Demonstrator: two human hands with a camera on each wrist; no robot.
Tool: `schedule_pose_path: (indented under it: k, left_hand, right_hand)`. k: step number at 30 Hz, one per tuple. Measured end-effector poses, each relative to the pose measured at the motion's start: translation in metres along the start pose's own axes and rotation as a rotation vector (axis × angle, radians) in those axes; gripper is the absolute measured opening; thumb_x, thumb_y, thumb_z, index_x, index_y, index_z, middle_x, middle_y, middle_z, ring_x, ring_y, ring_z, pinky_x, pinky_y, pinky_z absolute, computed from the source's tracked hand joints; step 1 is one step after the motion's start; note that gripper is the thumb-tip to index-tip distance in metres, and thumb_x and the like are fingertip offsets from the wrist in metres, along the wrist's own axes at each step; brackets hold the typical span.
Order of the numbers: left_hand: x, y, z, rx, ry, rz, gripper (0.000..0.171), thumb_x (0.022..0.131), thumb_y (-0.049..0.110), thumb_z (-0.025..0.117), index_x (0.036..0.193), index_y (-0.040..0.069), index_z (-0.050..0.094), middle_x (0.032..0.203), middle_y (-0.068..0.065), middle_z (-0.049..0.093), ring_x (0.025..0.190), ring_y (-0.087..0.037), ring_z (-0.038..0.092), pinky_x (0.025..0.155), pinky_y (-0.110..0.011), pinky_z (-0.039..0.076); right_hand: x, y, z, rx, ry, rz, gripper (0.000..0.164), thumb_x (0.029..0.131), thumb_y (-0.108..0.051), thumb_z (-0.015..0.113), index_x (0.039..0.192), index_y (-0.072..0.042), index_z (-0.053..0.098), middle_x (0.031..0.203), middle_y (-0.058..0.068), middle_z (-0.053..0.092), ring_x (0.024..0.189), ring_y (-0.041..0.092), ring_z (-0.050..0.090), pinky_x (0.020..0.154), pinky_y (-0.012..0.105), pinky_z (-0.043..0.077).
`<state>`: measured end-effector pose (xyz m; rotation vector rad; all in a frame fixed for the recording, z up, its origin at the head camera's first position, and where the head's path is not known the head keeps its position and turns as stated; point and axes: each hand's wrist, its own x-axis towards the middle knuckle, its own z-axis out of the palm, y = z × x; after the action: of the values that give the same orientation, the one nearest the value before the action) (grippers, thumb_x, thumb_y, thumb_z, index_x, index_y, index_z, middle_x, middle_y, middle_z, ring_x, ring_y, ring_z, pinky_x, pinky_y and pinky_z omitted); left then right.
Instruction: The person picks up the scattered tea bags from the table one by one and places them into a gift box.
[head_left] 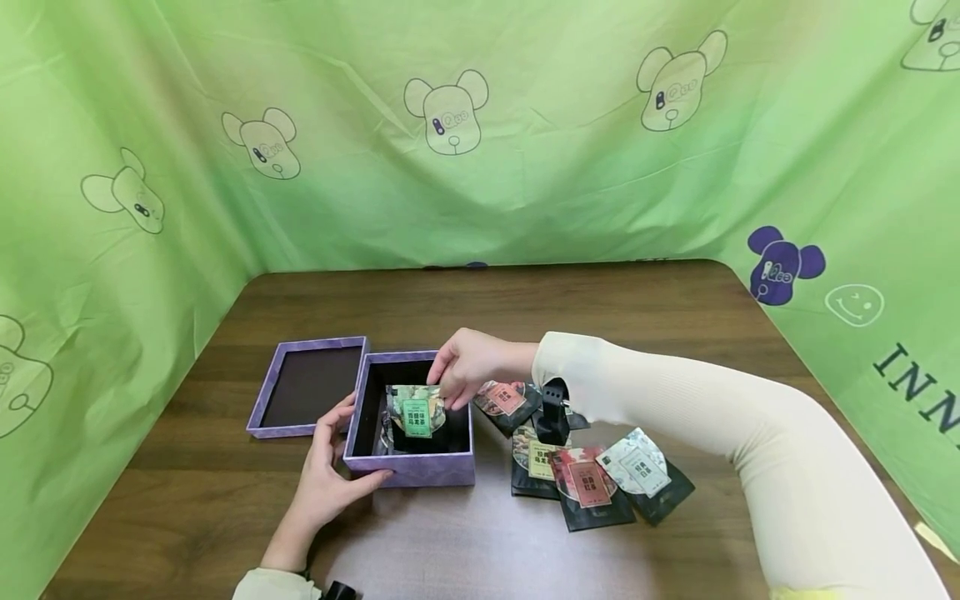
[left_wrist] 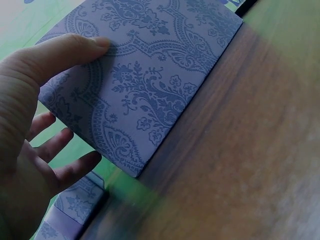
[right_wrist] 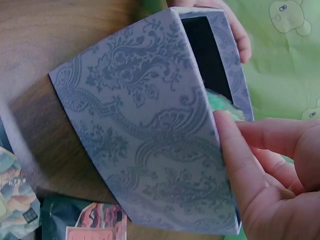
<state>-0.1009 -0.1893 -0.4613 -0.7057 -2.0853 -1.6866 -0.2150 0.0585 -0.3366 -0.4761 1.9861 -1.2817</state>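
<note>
A purple patterned box [head_left: 423,472] with a black inside stands uncovered on the table. My left hand [head_left: 327,477] grips its front left corner, thumb on the front wall and fingers along the left side. In the left wrist view that thumb lies across the floral pattern. A tea sachet [head_left: 417,413] with a green label is inside the box's opening, and my right hand [head_left: 471,367] pinches its upper right edge. From the right wrist view, only a green bit of the sachet [right_wrist: 223,104] shows past the box wall; the fingertips are at the rim.
The box's lid [head_left: 315,387] lies inside-up, left of the box. To the right, several tea sachets are spread partly overlapping, among them a red one [head_left: 591,485], a pale one [head_left: 637,467] and a yellow-labelled one [head_left: 542,458]. The right forearm passes above some. A green curtain [head_left: 465,208] hangs behind the table.
</note>
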Motion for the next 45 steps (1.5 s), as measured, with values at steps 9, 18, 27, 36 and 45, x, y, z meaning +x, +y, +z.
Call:
schedule_pose_path:
  k: [9, 18, 27, 36, 45]
  left_hand:
    - [0.001, -0.002, 0.002, -0.024, 0.015, 0.049, 0.095, 0.052, -0.025, 0.084, 0.133, -0.015, 0.036, 0.146, -0.037, 0.034, 0.124, -0.021, 0.048, 0.092, -0.018, 0.048]
    - [0.0, -0.001, 0.001, -0.023, 0.014, 0.051, 0.093, 0.052, -0.024, 0.084, 0.132, -0.015, 0.036, 0.146, -0.036, 0.035, 0.124, -0.021, 0.048, 0.091, -0.019, 0.048]
    - [-0.001, -0.003, 0.001, -0.01, 0.001, 0.011, 0.092, 0.054, -0.023, 0.085, 0.132, -0.013, 0.037, 0.148, -0.033, 0.035, 0.124, -0.024, 0.048, 0.093, -0.02, 0.048]
    - [0.001, -0.002, 0.001, -0.024, 0.008, 0.032, 0.093, 0.053, -0.024, 0.085, 0.132, -0.014, 0.037, 0.147, -0.034, 0.035, 0.126, -0.023, 0.048, 0.094, -0.02, 0.048]
    - [0.0, -0.003, 0.001, -0.03, 0.013, 0.045, 0.091, 0.052, -0.025, 0.083, 0.131, -0.015, 0.037, 0.147, -0.031, 0.036, 0.126, -0.023, 0.049, 0.095, -0.019, 0.047]
  right_hand:
    - [-0.005, -0.008, -0.003, -0.039, -0.022, -0.005, 0.033, 0.084, 0.013, 0.064, 0.117, 0.013, 0.062, 0.091, 0.016, 0.071, 0.074, 0.015, 0.065, 0.076, 0.036, 0.059]
    - [-0.015, -0.009, -0.013, 0.007, -0.021, -0.045, 0.032, 0.085, 0.011, 0.066, 0.116, 0.011, 0.061, 0.092, 0.012, 0.072, 0.079, 0.019, 0.068, 0.079, 0.039, 0.059]
    - [-0.034, 0.003, -0.035, 0.128, 0.016, -0.091, 0.041, 0.079, 0.018, 0.065, 0.119, 0.017, 0.055, 0.09, 0.013, 0.069, 0.075, 0.02, 0.067, 0.076, 0.04, 0.059]
    - [-0.057, 0.034, -0.071, 0.118, 0.109, -0.072, 0.042, 0.078, 0.016, 0.066, 0.119, 0.012, 0.056, 0.094, 0.01, 0.069, 0.082, 0.021, 0.068, 0.08, 0.04, 0.058]
    - [-0.069, 0.078, -0.096, 0.129, 0.154, -0.03, 0.038, 0.077, 0.017, 0.064, 0.113, 0.01, 0.055, 0.091, 0.006, 0.066, 0.082, 0.016, 0.065, 0.079, 0.036, 0.058]
